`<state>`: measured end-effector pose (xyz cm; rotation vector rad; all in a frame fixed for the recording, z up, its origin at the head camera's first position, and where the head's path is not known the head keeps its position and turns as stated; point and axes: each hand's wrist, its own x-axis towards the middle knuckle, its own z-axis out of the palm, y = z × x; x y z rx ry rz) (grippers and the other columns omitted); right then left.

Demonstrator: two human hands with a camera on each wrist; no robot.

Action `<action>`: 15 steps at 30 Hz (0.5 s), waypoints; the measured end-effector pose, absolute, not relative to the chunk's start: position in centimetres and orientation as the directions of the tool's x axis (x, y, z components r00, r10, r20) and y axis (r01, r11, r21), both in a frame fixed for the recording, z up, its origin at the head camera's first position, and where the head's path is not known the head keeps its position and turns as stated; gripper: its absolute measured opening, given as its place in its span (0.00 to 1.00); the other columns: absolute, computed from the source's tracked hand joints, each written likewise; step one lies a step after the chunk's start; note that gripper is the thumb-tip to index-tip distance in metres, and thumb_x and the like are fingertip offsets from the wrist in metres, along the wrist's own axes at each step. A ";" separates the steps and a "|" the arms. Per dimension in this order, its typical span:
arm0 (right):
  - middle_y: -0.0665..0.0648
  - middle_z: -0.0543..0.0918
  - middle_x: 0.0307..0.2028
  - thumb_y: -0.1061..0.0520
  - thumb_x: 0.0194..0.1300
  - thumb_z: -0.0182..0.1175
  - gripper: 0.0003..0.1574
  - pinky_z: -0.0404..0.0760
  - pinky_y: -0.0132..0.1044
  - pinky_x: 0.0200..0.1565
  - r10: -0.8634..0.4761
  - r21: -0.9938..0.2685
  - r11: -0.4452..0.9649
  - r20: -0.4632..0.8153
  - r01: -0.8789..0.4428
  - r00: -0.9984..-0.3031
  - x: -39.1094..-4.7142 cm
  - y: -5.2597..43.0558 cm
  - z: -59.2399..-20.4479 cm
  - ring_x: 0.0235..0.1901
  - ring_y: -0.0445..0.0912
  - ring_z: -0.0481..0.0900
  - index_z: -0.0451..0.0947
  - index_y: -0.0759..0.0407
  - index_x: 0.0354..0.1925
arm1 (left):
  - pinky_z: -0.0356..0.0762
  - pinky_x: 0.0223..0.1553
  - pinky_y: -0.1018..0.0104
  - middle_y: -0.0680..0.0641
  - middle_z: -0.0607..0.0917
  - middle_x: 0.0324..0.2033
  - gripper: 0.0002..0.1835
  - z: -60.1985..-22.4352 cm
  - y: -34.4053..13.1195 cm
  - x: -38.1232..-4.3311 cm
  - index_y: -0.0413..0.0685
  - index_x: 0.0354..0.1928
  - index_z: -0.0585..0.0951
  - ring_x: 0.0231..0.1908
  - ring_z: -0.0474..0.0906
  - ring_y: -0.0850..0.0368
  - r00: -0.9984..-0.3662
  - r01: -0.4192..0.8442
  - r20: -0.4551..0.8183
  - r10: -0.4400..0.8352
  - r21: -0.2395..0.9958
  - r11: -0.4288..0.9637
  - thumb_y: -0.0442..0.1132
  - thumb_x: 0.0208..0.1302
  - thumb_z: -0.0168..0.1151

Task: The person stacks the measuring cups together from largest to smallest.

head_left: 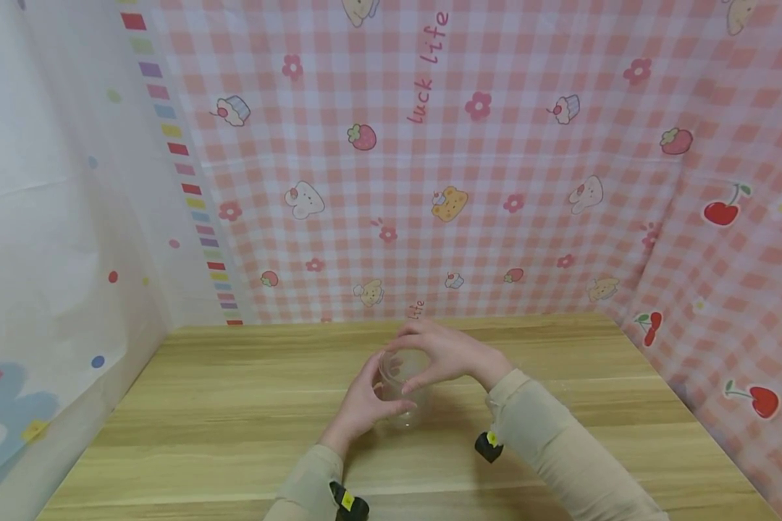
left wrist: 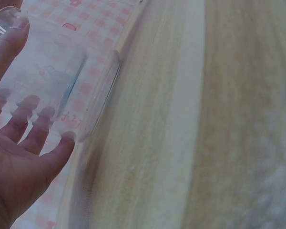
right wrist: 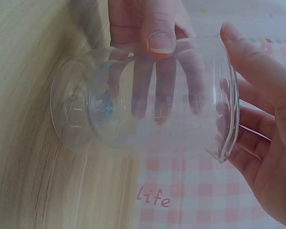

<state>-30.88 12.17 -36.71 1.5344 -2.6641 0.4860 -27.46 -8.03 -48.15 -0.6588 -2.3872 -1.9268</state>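
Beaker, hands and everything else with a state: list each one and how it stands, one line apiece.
Clear beaker: upright, mouth up, no liquid visible; an inner ring suggests a second vessel nested inside, though I can't be sure.
Left hand: curled round the beaker's side.
Right hand: fingers and thumb gripping around the rim.
Sleeves: down to about the wrists.
Checked cloth: hanging behind the table.
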 end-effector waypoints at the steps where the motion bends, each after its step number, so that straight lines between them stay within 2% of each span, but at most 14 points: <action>1: 0.52 0.77 0.55 0.38 0.52 0.75 0.41 0.74 0.43 0.58 -0.838 -0.253 0.468 0.176 -0.847 -0.516 -30.9 12.2 -36.7 0.57 0.46 0.72 0.78 0.54 0.60 | 0.65 0.64 0.44 0.45 0.74 0.63 0.48 -48.1 -8.0 -27.4 0.56 0.71 0.63 0.65 0.68 0.45 -0.911 0.322 0.261 0.319 0.934 0.155 0.39 0.49 0.80; 15: 0.54 0.77 0.55 0.38 0.53 0.74 0.41 0.76 0.44 0.57 -0.840 -0.229 0.469 0.182 -0.853 -0.511 -30.6 12.1 -36.6 0.56 0.48 0.73 0.79 0.54 0.60 | 0.65 0.64 0.44 0.43 0.74 0.62 0.48 -48.1 -8.0 -27.5 0.57 0.71 0.64 0.64 0.69 0.45 -0.911 0.324 0.267 0.315 0.935 0.145 0.38 0.48 0.80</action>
